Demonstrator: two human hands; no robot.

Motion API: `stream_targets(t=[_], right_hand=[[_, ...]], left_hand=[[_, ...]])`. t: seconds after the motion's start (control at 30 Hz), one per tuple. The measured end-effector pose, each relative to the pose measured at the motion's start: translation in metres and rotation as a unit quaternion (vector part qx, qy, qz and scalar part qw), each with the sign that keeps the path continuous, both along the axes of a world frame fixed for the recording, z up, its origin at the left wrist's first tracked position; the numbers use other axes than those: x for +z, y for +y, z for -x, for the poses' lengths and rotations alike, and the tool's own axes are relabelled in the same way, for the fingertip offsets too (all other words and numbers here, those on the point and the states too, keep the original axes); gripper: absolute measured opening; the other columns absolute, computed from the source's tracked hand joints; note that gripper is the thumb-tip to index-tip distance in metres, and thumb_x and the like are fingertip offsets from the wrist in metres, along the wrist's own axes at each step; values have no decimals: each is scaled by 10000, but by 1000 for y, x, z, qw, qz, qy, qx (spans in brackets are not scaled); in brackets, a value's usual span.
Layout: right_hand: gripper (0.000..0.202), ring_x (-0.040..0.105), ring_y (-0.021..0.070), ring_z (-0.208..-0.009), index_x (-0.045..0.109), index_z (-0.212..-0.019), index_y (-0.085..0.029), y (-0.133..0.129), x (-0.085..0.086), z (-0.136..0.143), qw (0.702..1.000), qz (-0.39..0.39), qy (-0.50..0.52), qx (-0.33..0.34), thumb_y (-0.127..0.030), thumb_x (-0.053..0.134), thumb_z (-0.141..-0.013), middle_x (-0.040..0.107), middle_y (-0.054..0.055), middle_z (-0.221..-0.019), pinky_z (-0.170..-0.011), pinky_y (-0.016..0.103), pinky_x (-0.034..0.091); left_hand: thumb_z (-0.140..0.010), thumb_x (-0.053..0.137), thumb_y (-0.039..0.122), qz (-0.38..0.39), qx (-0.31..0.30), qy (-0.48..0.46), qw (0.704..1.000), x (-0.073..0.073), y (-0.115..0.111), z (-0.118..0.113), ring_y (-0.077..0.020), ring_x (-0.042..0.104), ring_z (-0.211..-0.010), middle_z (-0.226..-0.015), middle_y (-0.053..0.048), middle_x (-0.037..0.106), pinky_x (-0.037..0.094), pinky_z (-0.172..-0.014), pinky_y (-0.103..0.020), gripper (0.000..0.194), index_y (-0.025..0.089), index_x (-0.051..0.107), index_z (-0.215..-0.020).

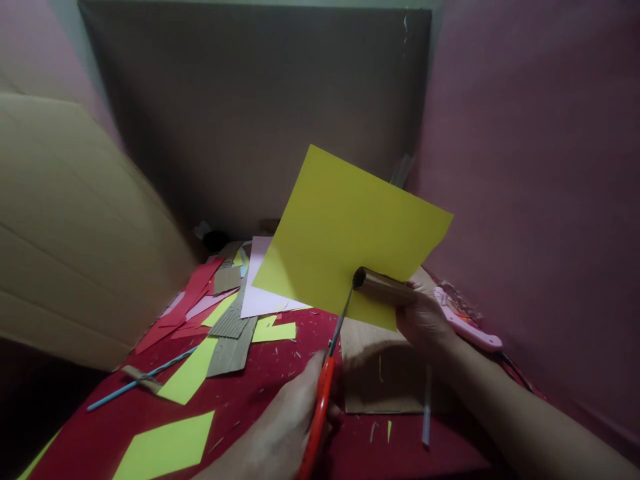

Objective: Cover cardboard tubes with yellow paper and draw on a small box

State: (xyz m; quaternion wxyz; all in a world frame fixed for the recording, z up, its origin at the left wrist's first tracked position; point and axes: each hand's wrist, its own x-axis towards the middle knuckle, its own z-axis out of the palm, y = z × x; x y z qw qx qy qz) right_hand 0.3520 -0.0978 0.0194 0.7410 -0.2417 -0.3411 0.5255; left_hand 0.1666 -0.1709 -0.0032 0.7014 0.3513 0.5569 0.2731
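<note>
Above the red tabletop [277, 367]: yellow paper sheet [340, 227], raised and tilted.
Right hand [423, 317]: fingers closed on brown cardboard tube [385, 288] and sheet together, tube lying across sheet's lower part.
Left hand [295, 403]: fingers wrapped around red-handled scissors [320, 400].
Scissor blades: apparently together, aimed at tube's open end; contact not determinable.
Beneath right hand: flat cardboard panel [363, 393].
Left side of tabletop: paper offcuts [167, 443], corrugated cardboard pieces [231, 353], blue stick [117, 392].
</note>
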Motion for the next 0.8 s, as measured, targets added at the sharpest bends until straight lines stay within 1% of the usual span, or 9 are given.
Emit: stream_targets(t=[0.07,0.17,0.27,0.37,0.43,0.5,0.6,0.7,0.8], right_hand=[[318,704,262,-876,694,-816,-207,-1,1,0,1000,-1,-4,12,-75,628,-534,757,13,-771,-819,386,562],[321,705,259,-877,696,-814,-219,-2,1,-1,1000,2,-1,19,-64,637,-539,755,3,-759,-825,373,559],[350,705,265,-873,696,-838,-218,-1,0,0,1000,-2,-2,9,-57,647,-531,752,1,-736,-826,380,557],[337,705,270,-871,695,-850,-210,-1,1,1,1000,3,0,6,-82,645,-543,752,10,-734,-823,389,555],[331,705,273,-866,694,-844,-208,-1,2,2,1000,12,6,5,-99,643,-536,754,15,-744,-817,389,556],[329,704,272,-866,691,-832,-208,-1,4,2,1000,18,8,8,-107,639,-523,754,16,-746,-815,382,555],[314,702,267,-874,685,-818,-206,-3,4,2,1000,21,0,22,-118,627,-522,750,15,-737,-820,372,553],[290,700,267,-876,679,-809,-203,-4,3,2,999,23,-15,30,-132,618,-535,745,21,-725,-819,375,554],[279,699,275,-864,677,-802,-203,-7,3,4,999,24,-32,25,-122,617,-542,741,29,-713,-804,383,556]], left_hand=[[-767,446,670,8,20,35,999,4,-2,-2,-150,479,-445,-491,-28,493,410,-466,-290,524,172,548,-641],[-778,423,656,23,31,66,997,14,-5,-5,-142,434,-376,-412,-35,470,376,-420,-285,539,179,532,-555],[-792,403,653,42,16,74,996,25,-7,-5,-159,432,-351,-368,-43,454,350,-385,-287,553,194,515,-506],[-805,417,638,34,3,59,998,31,-9,-2,-147,408,-343,-356,-11,412,319,-371,-272,538,203,492,-497],[-806,448,624,22,10,46,999,31,-9,0,-120,370,-341,-361,19,377,287,-374,-253,528,204,464,-487],[-814,433,633,31,24,47,998,28,-8,0,-108,349,-338,-353,22,370,264,-386,-247,549,198,450,-479],[-839,391,634,43,55,12,997,24,-7,-3,-116,400,-378,-384,-7,444,293,-430,-249,561,180,487,-524],[-823,456,620,40,66,-37,996,24,-6,-8,-130,455,-447,-464,-22,521,327,-468,-252,505,179,523,-586],[-809,496,605,31,69,-31,997,22,-4,-11,-148,494,-493,-510,-34,567,372,-513,-269,476,178,561,-609]])
